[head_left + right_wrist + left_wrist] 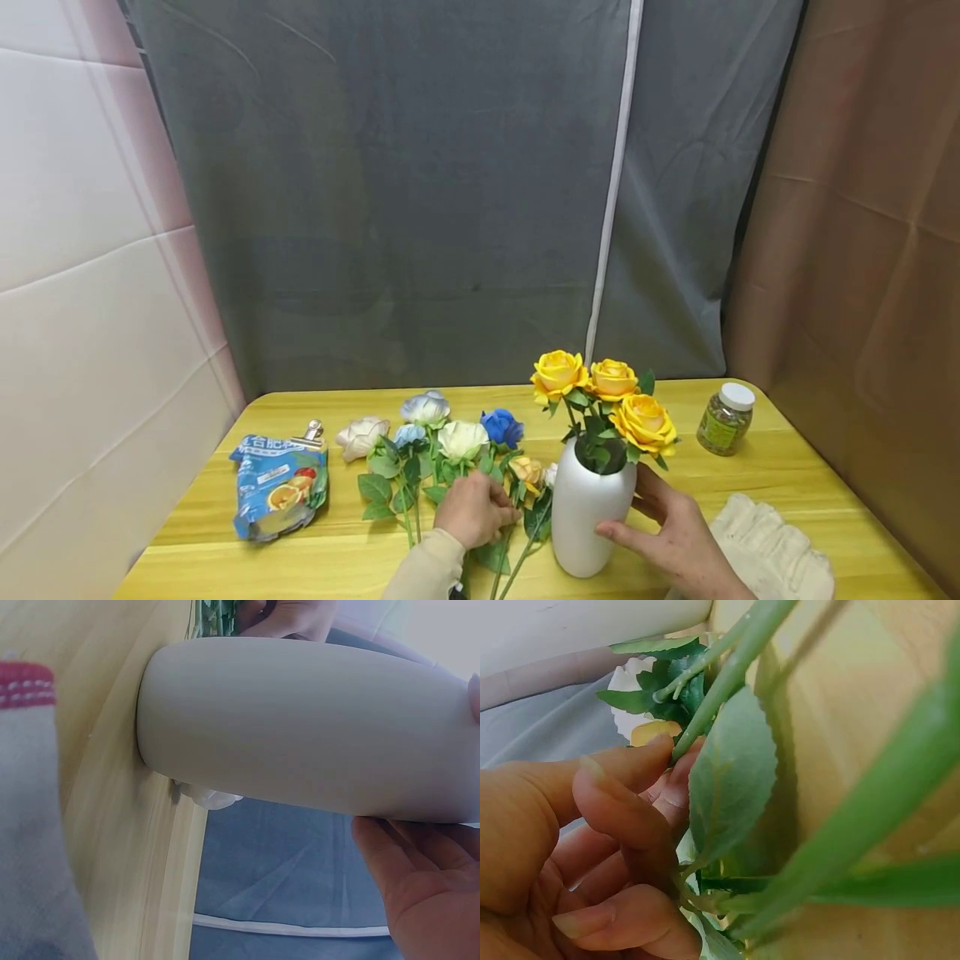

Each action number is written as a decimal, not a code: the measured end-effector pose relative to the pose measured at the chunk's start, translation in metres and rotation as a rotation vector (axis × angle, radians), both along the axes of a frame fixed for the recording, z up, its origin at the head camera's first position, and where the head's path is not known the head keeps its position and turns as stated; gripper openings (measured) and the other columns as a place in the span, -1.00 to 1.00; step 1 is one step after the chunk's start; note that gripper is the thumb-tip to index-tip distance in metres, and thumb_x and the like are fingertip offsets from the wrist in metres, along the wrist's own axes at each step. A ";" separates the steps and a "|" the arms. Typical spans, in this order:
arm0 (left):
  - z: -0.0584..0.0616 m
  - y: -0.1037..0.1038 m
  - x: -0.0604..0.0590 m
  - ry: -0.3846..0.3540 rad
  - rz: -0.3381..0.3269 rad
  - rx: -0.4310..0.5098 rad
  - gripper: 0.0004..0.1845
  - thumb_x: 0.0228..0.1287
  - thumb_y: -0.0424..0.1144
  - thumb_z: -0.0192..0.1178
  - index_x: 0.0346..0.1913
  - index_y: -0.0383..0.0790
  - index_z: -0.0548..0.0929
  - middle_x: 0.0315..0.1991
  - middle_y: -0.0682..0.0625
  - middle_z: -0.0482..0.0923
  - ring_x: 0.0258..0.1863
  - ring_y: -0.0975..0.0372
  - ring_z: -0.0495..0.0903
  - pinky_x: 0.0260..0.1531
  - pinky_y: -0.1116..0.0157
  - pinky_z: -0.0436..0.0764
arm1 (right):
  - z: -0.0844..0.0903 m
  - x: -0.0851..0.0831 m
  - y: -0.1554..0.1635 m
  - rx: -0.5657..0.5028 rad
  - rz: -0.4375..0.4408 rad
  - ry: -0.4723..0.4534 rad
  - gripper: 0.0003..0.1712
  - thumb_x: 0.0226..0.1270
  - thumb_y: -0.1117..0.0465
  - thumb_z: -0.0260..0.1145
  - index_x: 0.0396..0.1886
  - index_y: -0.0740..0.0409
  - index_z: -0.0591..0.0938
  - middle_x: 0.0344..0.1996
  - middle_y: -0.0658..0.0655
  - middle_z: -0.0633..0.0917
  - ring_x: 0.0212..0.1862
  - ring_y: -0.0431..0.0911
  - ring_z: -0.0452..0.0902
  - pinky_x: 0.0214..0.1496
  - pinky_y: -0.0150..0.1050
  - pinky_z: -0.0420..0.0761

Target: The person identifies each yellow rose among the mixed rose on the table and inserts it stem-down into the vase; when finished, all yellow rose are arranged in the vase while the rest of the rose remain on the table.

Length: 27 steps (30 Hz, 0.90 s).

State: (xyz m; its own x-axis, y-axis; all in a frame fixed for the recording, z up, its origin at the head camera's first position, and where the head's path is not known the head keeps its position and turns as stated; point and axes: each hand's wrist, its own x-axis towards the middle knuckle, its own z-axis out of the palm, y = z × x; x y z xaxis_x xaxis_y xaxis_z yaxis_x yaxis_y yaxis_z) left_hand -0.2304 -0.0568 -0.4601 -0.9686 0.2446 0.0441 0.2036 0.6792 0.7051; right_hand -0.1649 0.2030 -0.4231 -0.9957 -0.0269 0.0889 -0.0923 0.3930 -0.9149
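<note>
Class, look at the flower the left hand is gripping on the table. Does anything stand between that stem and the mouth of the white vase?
Partly. The left hand pinches a green stem among the loose flowers. The white vase, steadied by the right hand, already holds three yellow roses whose heads and leaves crowd its mouth.

White vase [587,517] upright on table, 3 yellow roses [611,398] inside; loose stems [442,454] lying beside.

Two bare hands seen, no gloves, no rings visible. Left hand [474,510]: beige long sleeve [423,571] worn up to wrist, soft fabric. Fingernails [592,766] kept short, unpainted. Right hand [675,533]: wrist bare; nothing worn there is made out in head view.
</note>
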 end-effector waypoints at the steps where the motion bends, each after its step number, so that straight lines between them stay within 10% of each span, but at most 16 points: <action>1: 0.001 0.000 0.000 -0.004 -0.002 0.005 -0.82 0.11 -0.24 0.56 -0.54 -0.12 0.76 -0.66 0.10 0.65 -0.77 0.35 0.56 -0.59 0.31 0.57 | 0.000 0.000 0.000 0.001 0.002 0.005 -0.18 0.19 0.08 0.60 0.40 0.15 0.48 0.32 0.28 0.59 0.27 0.13 0.61 0.20 -0.05 0.68; 14: 0.022 -0.007 0.002 0.002 -0.001 0.155 -0.88 0.18 -0.30 0.50 -0.43 -0.23 0.77 -0.60 0.02 0.70 -0.80 0.32 0.55 -0.68 0.32 0.60 | -0.001 0.000 0.000 0.007 0.014 0.013 -0.14 0.20 0.06 0.59 0.44 0.17 0.45 0.36 0.29 0.55 0.29 0.16 0.59 0.19 -0.08 0.69; 27: 0.054 -0.012 0.004 0.178 0.060 0.281 -0.88 0.24 -0.21 0.48 -0.35 -0.19 0.81 -0.52 0.01 0.76 -0.82 0.33 0.52 -0.74 0.33 0.57 | 0.000 0.000 0.000 0.016 0.005 0.008 -0.14 0.20 0.06 0.59 0.44 0.18 0.45 0.35 0.27 0.56 0.29 0.14 0.59 0.20 -0.06 0.68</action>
